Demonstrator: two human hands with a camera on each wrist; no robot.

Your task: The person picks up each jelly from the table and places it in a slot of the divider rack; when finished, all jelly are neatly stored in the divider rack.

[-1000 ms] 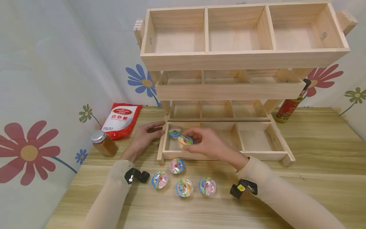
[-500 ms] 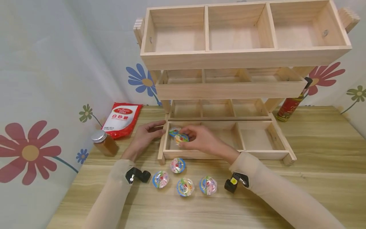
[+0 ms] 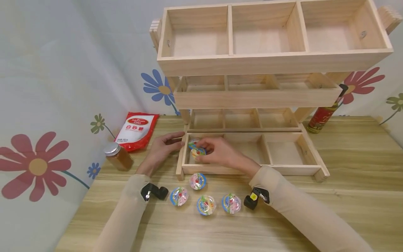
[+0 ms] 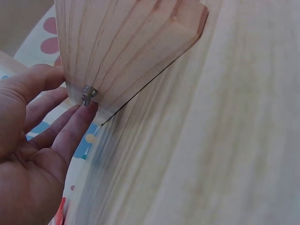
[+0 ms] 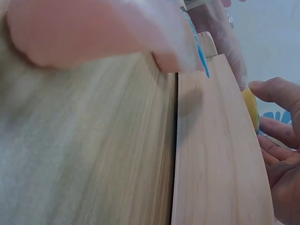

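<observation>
My right hand (image 3: 221,152) pinches a small lidded jelly cup (image 3: 198,153) between thumb and fingers, inside the bottom tier's left compartment. In the right wrist view the cup's yellow side (image 5: 252,110) shows beyond the wooden front board, beside my thumb. A second jelly cup (image 3: 193,142) with a blue-edged lid sits just behind it, partly covered. My left hand (image 3: 162,150) is at the left end of the wooden rack (image 3: 274,63), fingers extended. In the left wrist view its fingertips touch the side panel (image 4: 126,51) by a metal bolt (image 4: 88,94).
Several jelly cups (image 3: 206,205) lie on the table (image 3: 267,227) in front of the rack. To the left are a red-and-white sugar bag (image 3: 136,130) and a silver-lidded jar (image 3: 119,156). A red-labelled bottle (image 3: 322,117) stands by the rack's right side.
My right hand has moved slightly left with its jelly cup, up against the cup behind it. My left hand keeps its place at the rack's side, and the head view has shifted a little.
</observation>
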